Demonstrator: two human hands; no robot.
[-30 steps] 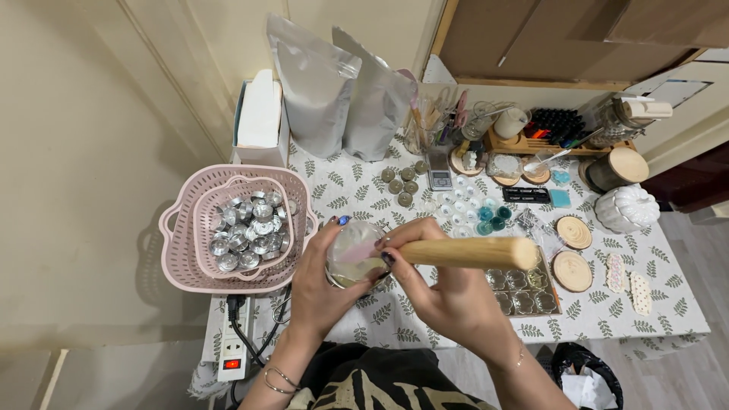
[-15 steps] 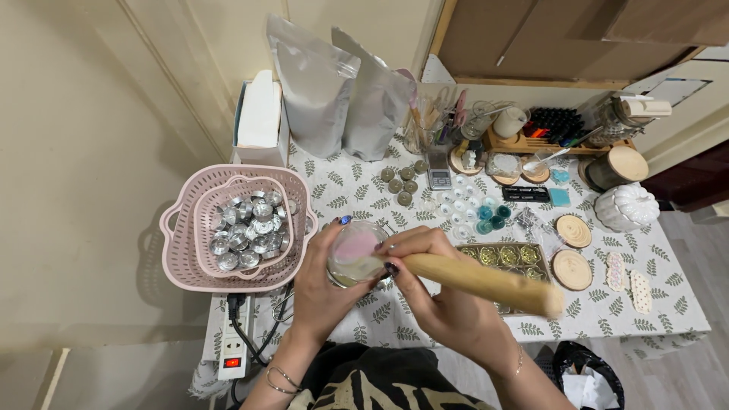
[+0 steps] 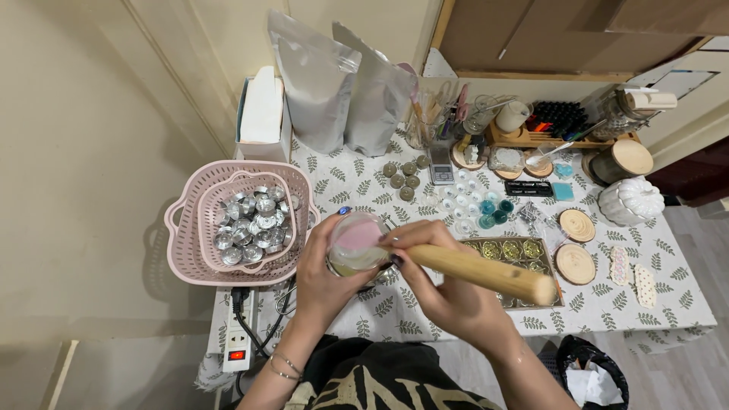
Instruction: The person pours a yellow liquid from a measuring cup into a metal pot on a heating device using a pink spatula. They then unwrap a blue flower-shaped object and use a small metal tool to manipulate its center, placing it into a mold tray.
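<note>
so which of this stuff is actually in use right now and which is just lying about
In use: left hand holding clear cup; right hand holding wooden stick.

Lying about: pink basket of metal cups, silver bags, wooden discs, white pumpkin.

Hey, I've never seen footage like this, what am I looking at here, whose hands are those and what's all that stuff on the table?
This is one view from a camera worn on a person's head, looking down at their own bare hands. The left hand grips a small clear cup with pink contents. The right hand holds a wooden rod, its end at the cup. Below is a table with a leaf-print cloth. On it stand a pink basket of little metal cups, two silver pouches, wooden discs and a white pumpkin figure.
</note>
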